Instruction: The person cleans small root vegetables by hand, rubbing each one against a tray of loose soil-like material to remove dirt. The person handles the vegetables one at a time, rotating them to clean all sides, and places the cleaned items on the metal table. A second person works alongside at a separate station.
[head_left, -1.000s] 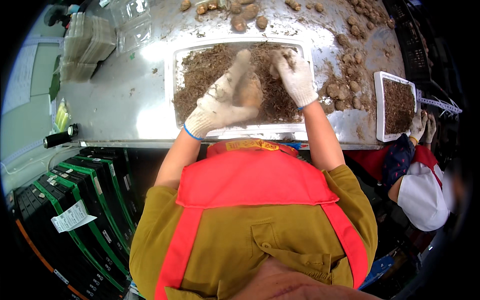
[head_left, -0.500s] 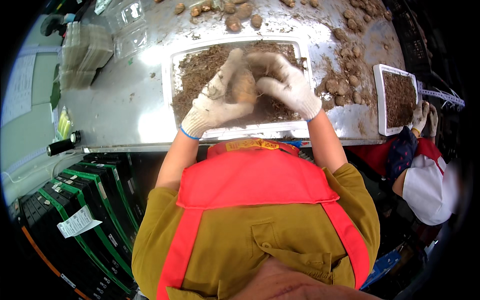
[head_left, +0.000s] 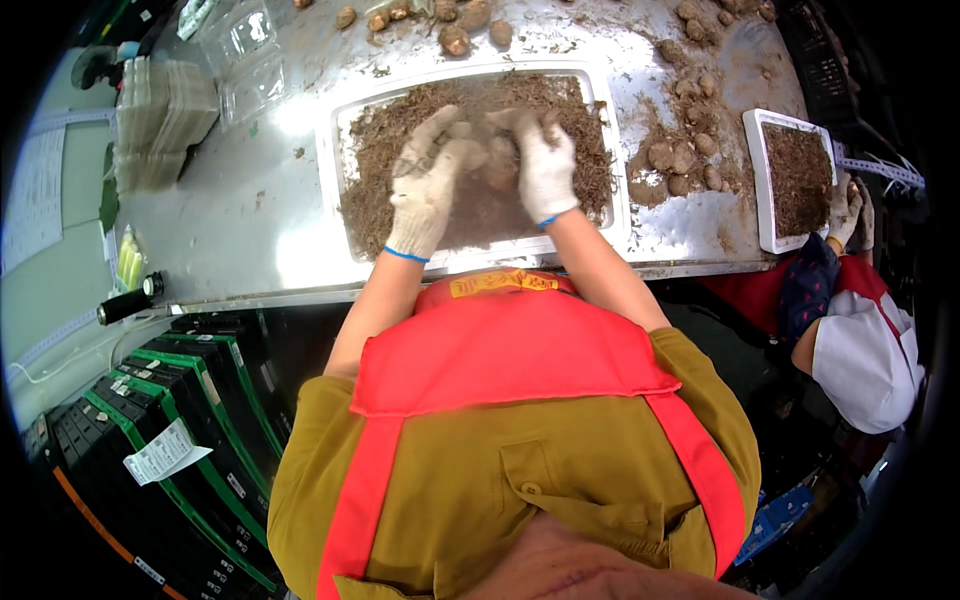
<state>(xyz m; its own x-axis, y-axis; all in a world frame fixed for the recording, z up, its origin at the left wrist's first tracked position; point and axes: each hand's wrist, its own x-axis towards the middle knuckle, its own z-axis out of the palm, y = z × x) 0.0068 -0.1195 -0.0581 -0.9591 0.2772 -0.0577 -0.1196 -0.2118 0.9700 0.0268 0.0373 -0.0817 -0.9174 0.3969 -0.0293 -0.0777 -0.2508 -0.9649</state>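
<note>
A brown tuber (head_left: 498, 167), dusted with soil and blurred, sits between my two hands over a white foam tray (head_left: 329, 170) of loose brown soil (head_left: 385, 135). My left hand (head_left: 430, 183), in a white knit glove soiled at the fingers, curves along its left side with the thumb against it. From the right, my right hand (head_left: 548, 168), gloved alike, curls round it with bent fingers. Motion smears the fingertips, and the tuber's underside is hidden.
More tubers (head_left: 455, 40) lie beyond the tray, and soil-covered ones (head_left: 683, 157) lie to its right. Stacked clear plastic boxes (head_left: 165, 115) stand left. Another person's gloved hand (head_left: 845, 210) is beside a smaller soil tray (head_left: 765, 190). Black-and-green crates (head_left: 190, 390) stand below left.
My left hand has turned more upright, and my right hand has drawn inward to the left. The tuber, earlier orange-brown in my left hand, now looks darker and lies between both hands.
</note>
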